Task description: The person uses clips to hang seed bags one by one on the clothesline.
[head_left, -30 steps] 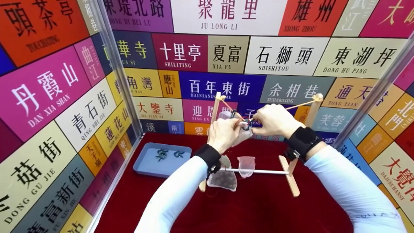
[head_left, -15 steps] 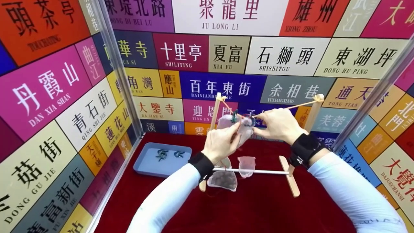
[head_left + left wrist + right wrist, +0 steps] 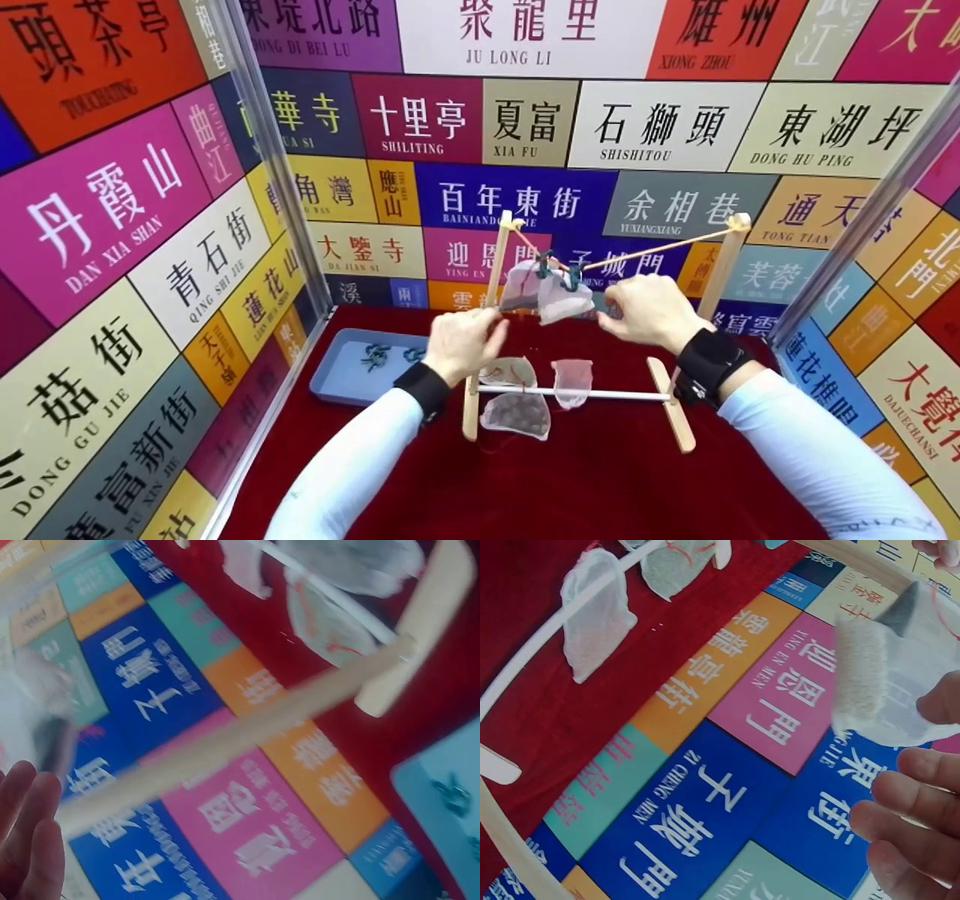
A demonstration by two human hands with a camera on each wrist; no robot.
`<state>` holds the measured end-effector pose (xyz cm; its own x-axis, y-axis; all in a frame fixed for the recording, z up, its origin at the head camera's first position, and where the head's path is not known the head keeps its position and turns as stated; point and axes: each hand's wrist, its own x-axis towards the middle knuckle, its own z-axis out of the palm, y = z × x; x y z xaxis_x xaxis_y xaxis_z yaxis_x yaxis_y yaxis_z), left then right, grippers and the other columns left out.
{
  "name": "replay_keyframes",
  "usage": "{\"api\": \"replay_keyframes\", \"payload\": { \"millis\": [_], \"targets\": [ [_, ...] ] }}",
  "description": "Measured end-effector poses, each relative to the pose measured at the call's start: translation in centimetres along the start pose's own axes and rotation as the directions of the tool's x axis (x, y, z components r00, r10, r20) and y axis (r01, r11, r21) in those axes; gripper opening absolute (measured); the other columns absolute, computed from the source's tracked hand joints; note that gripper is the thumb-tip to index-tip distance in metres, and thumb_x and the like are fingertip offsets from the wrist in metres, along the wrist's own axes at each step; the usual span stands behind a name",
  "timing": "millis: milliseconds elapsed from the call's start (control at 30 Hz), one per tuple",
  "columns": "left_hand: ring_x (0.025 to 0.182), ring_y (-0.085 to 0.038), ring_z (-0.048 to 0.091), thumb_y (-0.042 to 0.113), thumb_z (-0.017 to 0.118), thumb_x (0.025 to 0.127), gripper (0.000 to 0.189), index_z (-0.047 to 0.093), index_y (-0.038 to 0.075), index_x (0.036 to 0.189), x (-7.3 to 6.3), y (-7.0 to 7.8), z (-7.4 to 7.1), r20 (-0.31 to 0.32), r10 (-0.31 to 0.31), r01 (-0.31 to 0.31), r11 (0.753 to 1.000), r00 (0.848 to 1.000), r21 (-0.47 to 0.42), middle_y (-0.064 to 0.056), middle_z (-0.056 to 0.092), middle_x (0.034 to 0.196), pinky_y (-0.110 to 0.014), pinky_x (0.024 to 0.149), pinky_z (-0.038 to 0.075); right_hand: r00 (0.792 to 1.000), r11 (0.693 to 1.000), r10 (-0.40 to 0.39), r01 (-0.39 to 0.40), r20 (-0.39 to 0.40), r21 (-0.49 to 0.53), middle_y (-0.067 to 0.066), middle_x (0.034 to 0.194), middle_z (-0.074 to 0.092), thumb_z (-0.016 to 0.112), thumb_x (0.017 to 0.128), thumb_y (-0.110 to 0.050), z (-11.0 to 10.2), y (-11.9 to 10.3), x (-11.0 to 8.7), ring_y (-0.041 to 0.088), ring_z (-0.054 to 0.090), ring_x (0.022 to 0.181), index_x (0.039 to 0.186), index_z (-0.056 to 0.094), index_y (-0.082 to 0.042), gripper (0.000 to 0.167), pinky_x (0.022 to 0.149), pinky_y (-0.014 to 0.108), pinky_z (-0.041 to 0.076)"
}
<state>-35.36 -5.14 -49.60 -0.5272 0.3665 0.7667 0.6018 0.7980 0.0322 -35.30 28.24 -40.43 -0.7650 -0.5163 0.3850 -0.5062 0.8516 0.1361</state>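
Two white mesh bags, a right one [image 3: 564,301] and a left one [image 3: 517,283], hang from a string [image 3: 660,247] by dark green clips [image 3: 574,277]. My left hand [image 3: 463,343] overlaps the left post of the wooden frame [image 3: 496,270] in the head view, its fingers loosely bent and holding nothing. My right hand [image 3: 649,311] is just right of the hanging bags. In the right wrist view its fingers [image 3: 911,821] are relaxed and spread, and the thumb overlaps the edge of a bag [image 3: 861,679].
A blue tray [image 3: 330,375] with several green clips lies at the left on red cloth [image 3: 600,487]. Over the frame's white lower rod [image 3: 622,394] lie a pinkish bag [image 3: 572,382] and a bag with grey contents [image 3: 516,416]. Signboard-printed walls stand behind and at both sides.
My left hand has let go of the hanging bags and moved left and down to the post. My right hand has drawn off slightly right and down. Both bags now hang in plain sight.
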Motion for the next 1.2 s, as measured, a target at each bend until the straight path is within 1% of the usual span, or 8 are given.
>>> {"api": "replay_keyframes", "payload": {
  "millis": [133, 233, 400, 533, 667, 767, 1100, 1200],
  "targets": [
    [0.06, -0.023, 0.075, 0.032, 0.075, 0.104, 0.018, 0.078, 0.017, 0.097, -0.9, -2.3, 0.1, 0.061, -0.1, 0.098, 0.995, 0.993, 0.035, 0.0, 0.082, 0.078, -0.04, 0.05, 0.057, 0.998, 0.999, 0.037, -0.039, 0.055, 0.037, 0.003, 0.074, 0.075, 0.083, 0.09, -0.034, 0.9, 0.4, -0.8, 0.028, 0.07, 0.065, 0.08, 0.076, -0.015, 0.023, 0.056, 0.052, 0.056],
    [0.066, -0.029, 0.078, 0.034, 0.073, 0.106, 0.021, 0.077, 0.013, 0.109, -1.5, -4.3, 0.1, 0.148, -0.196, 0.188, 0.98, 0.969, 0.068, -0.006, 0.085, 0.089, -0.044, 0.056, 0.062, 0.993, 0.996, 0.068, -0.073, 0.094, 0.052, 0.006, 0.079, 0.078, 0.084, 0.09, -0.032, 1.5, 0.8, -1.4, 0.032, 0.073, 0.069, 0.082, 0.076, -0.014, 0.021, 0.06, 0.055, 0.059],
    [0.076, -0.037, 0.079, 0.036, 0.071, 0.108, 0.034, 0.071, 0.008, 0.127, -3.0, -7.7, 0.0, 0.275, -0.355, 0.332, 0.934, 0.893, 0.129, -0.016, 0.083, 0.105, -0.051, 0.066, 0.066, 0.983, 0.99, 0.112, -0.123, 0.147, 0.066, 0.015, 0.097, 0.083, 0.082, 0.091, -0.032, 2.4, 1.5, -2.6, 0.042, 0.078, 0.087, 0.099, 0.079, -0.008, 0.025, 0.071, 0.062, 0.064],
    [0.088, -0.043, 0.08, 0.038, 0.073, 0.106, 0.044, 0.069, 0.006, 0.137, -4.5, -10.3, 0.2, 0.295, -0.436, 0.402, 0.899, 0.85, 0.171, -0.022, 0.08, 0.116, -0.056, 0.075, 0.067, 0.97, 0.984, 0.14, -0.159, 0.198, 0.08, 0.021, 0.11, 0.083, 0.083, 0.092, -0.033, 3.3, 2.0, -3.7, 0.047, 0.079, 0.1, 0.117, 0.078, -0.002, 0.04, 0.079, 0.066, 0.065],
    [0.11, -0.049, 0.075, 0.038, 0.076, 0.103, 0.054, 0.066, 0.003, 0.143, -6.1, -12.2, 0.4, 0.335, -0.51, 0.473, 0.86, 0.792, 0.191, -0.027, 0.075, 0.129, -0.062, 0.088, 0.067, 0.961, 0.979, 0.154, -0.18, 0.228, 0.097, 0.026, 0.121, 0.081, 0.086, 0.091, -0.036, 4.4, 2.4, -4.8, 0.05, 0.078, 0.109, 0.13, 0.075, 0.003, 0.056, 0.088, 0.067, 0.065],
    [0.124, -0.052, 0.068, 0.036, 0.076, 0.102, 0.058, 0.064, 0.002, 0.147, -7.3, -13.1, 0.2, 0.384, -0.566, 0.528, 0.823, 0.729, 0.21, -0.029, 0.071, 0.138, -0.066, 0.097, 0.064, 0.957, 0.975, 0.164, -0.195, 0.24, 0.11, 0.028, 0.126, 0.08, 0.087, 0.089, -0.038, 5.2, 2.6, -5.5, 0.052, 0.077, 0.112, 0.134, 0.073, 0.004, 0.063, 0.093, 0.067, 0.064],
    [0.131, -0.059, 0.064, 0.027, 0.073, 0.097, 0.053, 0.067, -0.007, 0.138, -12.5, -15.1, 0.7, 0.446, -0.639, 0.581, 0.765, 0.627, 0.279, -0.037, 0.069, 0.137, -0.074, 0.102, 0.059, 0.951, 0.969, 0.164, -0.204, 0.261, 0.137, 0.027, 0.125, 0.08, 0.09, 0.084, -0.041, 7.1, 2.1, -7.1, 0.05, 0.078, 0.111, 0.133, 0.073, 0.003, 0.068, 0.09, 0.066, 0.065],
    [0.135, -0.06, 0.062, 0.032, 0.076, 0.098, 0.061, 0.064, -0.006, 0.144, -13.6, -15.2, 0.9, 0.486, -0.658, 0.59, 0.745, 0.575, 0.311, -0.038, 0.066, 0.141, -0.075, 0.106, 0.058, 0.951, 0.97, 0.16, -0.201, 0.266, 0.137, 0.027, 0.124, 0.079, 0.09, 0.083, -0.041, 7.5, 2.0, -7.6, 0.05, 0.078, 0.11, 0.133, 0.074, 0.003, 0.068, 0.089, 0.065, 0.065]
  ]
}}
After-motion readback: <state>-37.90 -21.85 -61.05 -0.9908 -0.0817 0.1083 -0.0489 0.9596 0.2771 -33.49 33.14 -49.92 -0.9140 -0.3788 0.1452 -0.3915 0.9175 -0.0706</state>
